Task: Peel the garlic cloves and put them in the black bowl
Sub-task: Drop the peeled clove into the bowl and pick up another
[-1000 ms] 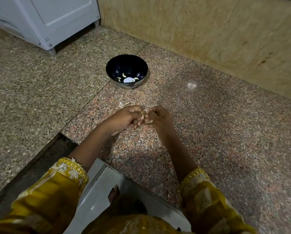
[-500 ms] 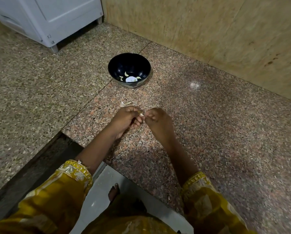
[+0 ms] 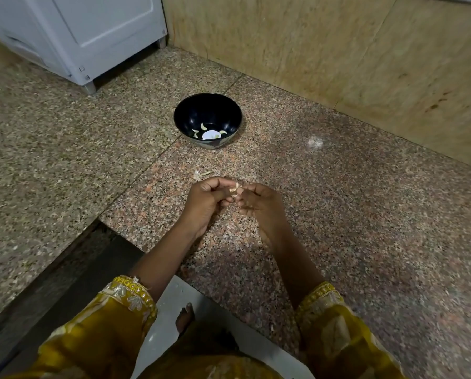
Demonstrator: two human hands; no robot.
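Speckled granite (image 3: 365, 214) fills most of my feed, meeting a tan stone wall (image 3: 338, 50) at the back, with the corner of a white cabinet (image 3: 92, 31) cut off at the top left. Much of what matters is hard to read: the garlic clove (image 3: 233, 189) is small, slightly blurred and mostly covered by fingertips, so I cannot tell how much skin is left on it. Both forearms run out of the bottom edge under yellow embroidered sleeves (image 3: 105, 318). A pale round patch at the bottom of the black bowl (image 3: 193, 110) could be a reflection or a mark; I cannot say which.

That clove sits between the two hands, just above the granite and well short of the bowl, which stands farther from me with a few peeled cloves (image 3: 203, 126) inside. A scrap of papery skin (image 3: 198, 175) lies on the granite just beyond the left hand (image 3: 204, 201).

My left hand's fingers are curled tight, pinching the clove at its tips. The right hand (image 3: 261, 206) meets it from the other side, fingers bent and gripping the same clove.
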